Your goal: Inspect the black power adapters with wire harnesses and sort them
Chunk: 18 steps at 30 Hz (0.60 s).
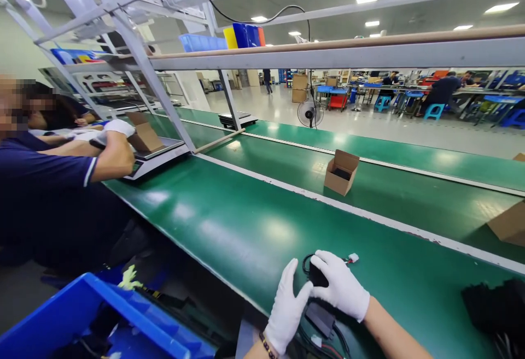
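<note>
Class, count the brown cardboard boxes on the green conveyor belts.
4: open brown cardboard box mid-belt, one on the scale at left, two cut off at the right edge. Others may be hidden.

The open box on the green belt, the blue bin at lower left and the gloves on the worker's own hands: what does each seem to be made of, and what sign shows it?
Open box: brown corrugated cardboard, matte, with folded flaps.
Blue bin: probably moulded plastic, smooth with a slight sheen on its rim.
Gloves on the left hand and right hand: thin white fabric, likely cotton or nylon; matte and close-fitting.
</note>
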Motion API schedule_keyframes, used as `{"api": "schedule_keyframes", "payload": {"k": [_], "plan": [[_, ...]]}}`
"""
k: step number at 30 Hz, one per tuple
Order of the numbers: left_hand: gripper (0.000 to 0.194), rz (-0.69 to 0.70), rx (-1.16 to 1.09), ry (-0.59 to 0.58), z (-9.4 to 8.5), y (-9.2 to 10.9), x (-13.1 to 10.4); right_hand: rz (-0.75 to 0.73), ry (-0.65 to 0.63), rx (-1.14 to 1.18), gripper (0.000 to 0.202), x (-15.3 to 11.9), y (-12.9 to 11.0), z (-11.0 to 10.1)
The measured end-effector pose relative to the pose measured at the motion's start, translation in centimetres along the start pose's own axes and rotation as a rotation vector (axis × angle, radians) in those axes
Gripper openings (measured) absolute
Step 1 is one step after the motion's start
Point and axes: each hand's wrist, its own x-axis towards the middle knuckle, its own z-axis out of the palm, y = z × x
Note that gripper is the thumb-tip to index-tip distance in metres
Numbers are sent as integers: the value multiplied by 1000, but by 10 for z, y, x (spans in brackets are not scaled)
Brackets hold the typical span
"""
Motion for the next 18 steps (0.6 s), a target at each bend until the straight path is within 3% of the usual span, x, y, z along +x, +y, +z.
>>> {"api": "schedule_keyframes", "payload": {"k": [2, 4, 5, 7, 10, 14, 16, 18], "plan": [[61, 235, 276, -143, -2, 1, -10, 31, -47, -76, 59, -2, 6, 0], [59, 465, 444, -389, -3, 7, -16, 35, -59, -87, 66, -2, 14, 4], [57, 527, 505, -490, -3, 11, -16, 40, -51, -82, 68, -1, 18, 5], [58, 532, 611, -578, 1, 22, -13, 72, -11, -83, 68, 0, 25, 8], [58, 428, 728, -558, 8, 34, -2, 149, 98, -85, 70, -7, 34, 4], [62, 322, 766, -414, 15, 34, 17, 192, 303, -73, 69, -30, 45, -14], [65, 308, 690, -355, 18, 36, 24, 165, 441, -52, 64, -44, 46, -24], [58, 251, 469, -336, 23, 44, 28, 168, 538, -14, 64, -56, 42, -35]]}}
